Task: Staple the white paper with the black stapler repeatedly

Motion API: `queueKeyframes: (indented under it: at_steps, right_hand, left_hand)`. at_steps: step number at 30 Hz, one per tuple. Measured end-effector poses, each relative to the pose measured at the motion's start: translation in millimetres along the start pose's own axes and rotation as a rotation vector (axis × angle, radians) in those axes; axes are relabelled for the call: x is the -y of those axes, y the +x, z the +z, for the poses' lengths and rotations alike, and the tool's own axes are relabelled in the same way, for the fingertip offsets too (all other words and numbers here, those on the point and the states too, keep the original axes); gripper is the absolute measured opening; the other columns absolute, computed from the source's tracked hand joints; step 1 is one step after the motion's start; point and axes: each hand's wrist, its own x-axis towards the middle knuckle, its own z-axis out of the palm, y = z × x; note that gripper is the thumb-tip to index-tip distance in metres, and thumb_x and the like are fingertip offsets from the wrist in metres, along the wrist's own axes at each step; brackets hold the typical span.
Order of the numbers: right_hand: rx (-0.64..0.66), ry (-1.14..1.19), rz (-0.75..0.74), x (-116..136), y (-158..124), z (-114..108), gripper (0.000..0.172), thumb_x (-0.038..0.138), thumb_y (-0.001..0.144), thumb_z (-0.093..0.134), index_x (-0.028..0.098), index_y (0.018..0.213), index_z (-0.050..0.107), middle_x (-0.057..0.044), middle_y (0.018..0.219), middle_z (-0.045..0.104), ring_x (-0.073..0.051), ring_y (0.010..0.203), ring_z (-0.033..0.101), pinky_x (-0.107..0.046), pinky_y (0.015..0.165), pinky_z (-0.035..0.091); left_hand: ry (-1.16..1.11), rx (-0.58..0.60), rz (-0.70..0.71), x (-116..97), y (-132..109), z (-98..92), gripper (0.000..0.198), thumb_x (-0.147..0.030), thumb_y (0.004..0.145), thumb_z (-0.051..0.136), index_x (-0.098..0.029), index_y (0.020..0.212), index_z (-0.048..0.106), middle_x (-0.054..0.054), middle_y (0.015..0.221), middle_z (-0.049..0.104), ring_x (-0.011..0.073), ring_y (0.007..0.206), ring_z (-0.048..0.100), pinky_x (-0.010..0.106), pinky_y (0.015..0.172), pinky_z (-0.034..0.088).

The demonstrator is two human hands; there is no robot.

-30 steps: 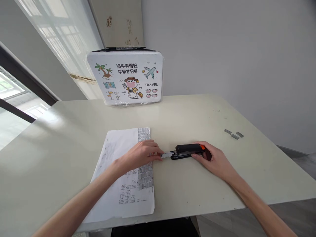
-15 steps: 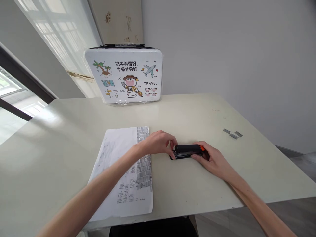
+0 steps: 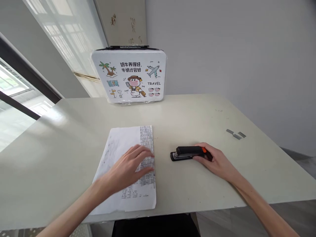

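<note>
A black stapler with an orange patch at its rear lies on the table, its front end pointing left. My right hand grips its back end between thumb and fingers. My left hand is over the printed paper sheets, fingers apart and holding nothing. Whether it touches the paper I cannot tell. Along the right edge of the paper runs a dense band of staples, partly hidden by the left hand.
Several grey staple strips lie at the right of the pale table. A white cartoon-printed case stands upright at the back. A black seat shows below the front edge.
My left hand has left the front of the stapler and moved left over the paper, its fingers spreading. The right hand stays on the stapler. The view has shifted slightly.
</note>
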Motion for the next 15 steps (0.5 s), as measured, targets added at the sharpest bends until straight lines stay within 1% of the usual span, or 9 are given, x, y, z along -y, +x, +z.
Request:
queueKeyframes:
  at_steps: [2, 4, 6, 8, 9, 10, 12, 13, 15]
  right_hand:
    - [0.032, 0.012, -0.012, 1.2, -1.1, 1.3, 0.039, 0.062, 0.1, 0.057, 0.032, 0.124, 0.062, -0.001, 0.09, 0.069, -0.02, 0.068, 0.052, -0.032, 0.06, 0.042]
    - [0.063, 0.029, -0.023, 3.1, -0.3, 3.4, 0.037, 0.061, 0.1, 0.057, 0.032, 0.122, 0.063, -0.001, 0.089, 0.067, -0.019, 0.069, 0.052, -0.032, 0.06, 0.041]
    - [0.085, 0.039, -0.032, 5.3, 2.9, 5.4, 0.036, 0.061, 0.1, 0.058, 0.031, 0.121, 0.063, -0.001, 0.09, 0.067, -0.019, 0.069, 0.052, -0.032, 0.061, 0.042]
    - [0.109, 0.038, -0.033, 7.7, 7.4, 6.8, 0.037, 0.061, 0.1, 0.058, 0.032, 0.121, 0.063, -0.001, 0.091, 0.067, -0.018, 0.068, 0.051, -0.032, 0.06, 0.042]
    - [0.118, 0.035, -0.029, 9.1, 9.6, 7.2, 0.037, 0.061, 0.1, 0.057, 0.032, 0.121, 0.064, -0.001, 0.09, 0.068, -0.018, 0.067, 0.051, -0.032, 0.06, 0.042]
    - [0.128, 0.031, -0.023, 10.6, 11.5, 7.5, 0.037, 0.061, 0.1, 0.057, 0.032, 0.121, 0.064, -0.001, 0.09, 0.068, -0.018, 0.067, 0.051, -0.032, 0.06, 0.042]
    - [0.128, 0.02, -0.006, 13.6, 14.0, 8.6, 0.037, 0.062, 0.099, 0.058, 0.032, 0.12, 0.064, -0.001, 0.09, 0.069, -0.019, 0.067, 0.051, -0.032, 0.06, 0.043]
    - [0.118, 0.013, 0.002, 14.9, 14.4, 9.6, 0.037, 0.062, 0.099, 0.058, 0.032, 0.119, 0.065, -0.001, 0.091, 0.07, -0.019, 0.067, 0.052, -0.033, 0.06, 0.044]
    - [0.086, 0.004, 0.014, 17.5, 13.5, 12.9, 0.039, 0.064, 0.098, 0.058, 0.032, 0.12, 0.065, -0.002, 0.093, 0.072, -0.02, 0.068, 0.053, -0.034, 0.06, 0.045]
  left_hand:
    - [0.068, 0.039, 0.009, -4.5, -39.5, -3.8, 0.042, -0.044, 0.107, 0.056, -0.029, 0.146, 0.054, 0.007, 0.153, 0.057, 0.0291, 0.145, 0.049, 0.048, 0.115, 0.048]
    - [0.163, 0.089, 0.004, -8.9, -70.9, -2.2, 0.063, -0.051, 0.105, 0.058, -0.031, 0.162, 0.038, 0.007, 0.167, 0.042, 0.0335, 0.155, 0.036, 0.053, 0.118, 0.046]
    - [0.247, 0.104, -0.005, -13.1, -91.8, 4.4, 0.085, -0.062, 0.099, 0.061, -0.027, 0.168, 0.026, 0.009, 0.171, 0.033, 0.0386, 0.158, 0.028, 0.056, 0.117, 0.046]
    - [0.308, 0.088, -0.01, -17.7, -102.6, 13.4, 0.094, -0.066, 0.096, 0.061, -0.024, 0.17, 0.021, 0.009, 0.172, 0.031, 0.0409, 0.158, 0.026, 0.059, 0.117, 0.045]
    - [0.329, 0.074, -0.023, -20.3, -105.0, 17.6, 0.09, -0.062, 0.099, 0.06, -0.024, 0.17, 0.021, 0.009, 0.171, 0.032, 0.0405, 0.158, 0.027, 0.059, 0.118, 0.044]
    - [0.343, 0.058, -0.041, -23.0, -106.0, 21.0, 0.082, -0.054, 0.102, 0.058, -0.025, 0.17, 0.022, 0.007, 0.171, 0.033, 0.0393, 0.158, 0.028, 0.059, 0.119, 0.043]
    - [0.347, 0.023, -0.071, -28.1, -104.5, 25.1, 0.069, -0.03, 0.105, 0.05, -0.029, 0.169, 0.024, 0.002, 0.17, 0.036, 0.0361, 0.158, 0.03, 0.058, 0.121, 0.042]
    - [0.338, 0.009, -0.07, -30.2, -102.5, 26.0, 0.071, -0.019, 0.102, 0.046, -0.031, 0.169, 0.025, 0.0, 0.169, 0.037, 0.0346, 0.158, 0.03, 0.057, 0.121, 0.042]
    - [0.315, -0.02, -0.052, -32.7, -96.6, 26.9, 0.081, -0.005, 0.095, 0.04, -0.035, 0.168, 0.026, -0.002, 0.17, 0.036, 0.0329, 0.158, 0.029, 0.056, 0.121, 0.043]
